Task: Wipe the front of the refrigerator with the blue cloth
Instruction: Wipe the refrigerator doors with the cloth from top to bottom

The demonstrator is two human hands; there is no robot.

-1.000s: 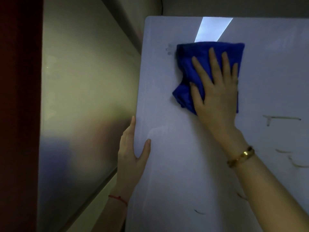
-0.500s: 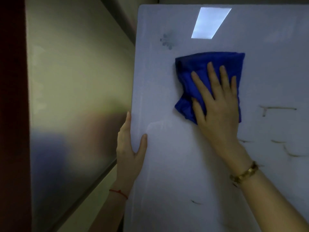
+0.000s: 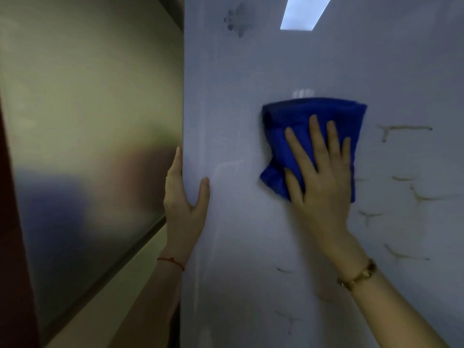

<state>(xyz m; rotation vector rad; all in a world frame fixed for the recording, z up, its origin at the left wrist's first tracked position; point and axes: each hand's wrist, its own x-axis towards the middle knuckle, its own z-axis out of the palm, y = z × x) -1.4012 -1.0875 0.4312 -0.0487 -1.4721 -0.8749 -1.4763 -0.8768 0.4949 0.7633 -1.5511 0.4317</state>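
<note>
The refrigerator front (image 3: 251,247) is a pale, glossy panel that fills the right two thirds of the view. A folded blue cloth (image 3: 288,121) lies flat against it at mid height. My right hand (image 3: 319,177) presses on the cloth with fingers spread and pointing up; a gold bracelet sits on that wrist. My left hand (image 3: 184,199) holds the refrigerator's left edge, thumb on the front and fingers around the side, with a red string at the wrist.
Brownish streak marks (image 3: 404,128) run over the panel to the right of the cloth and lower down. A faint grey smudge (image 3: 237,18) sits near the top. A ceiling light reflects at the top. A frosted reflective panel (image 3: 88,134) stands to the left.
My right hand has slid the cloth down the panel, away from the light reflection and the grey smudge. My left hand has kept its hold on the edge.
</note>
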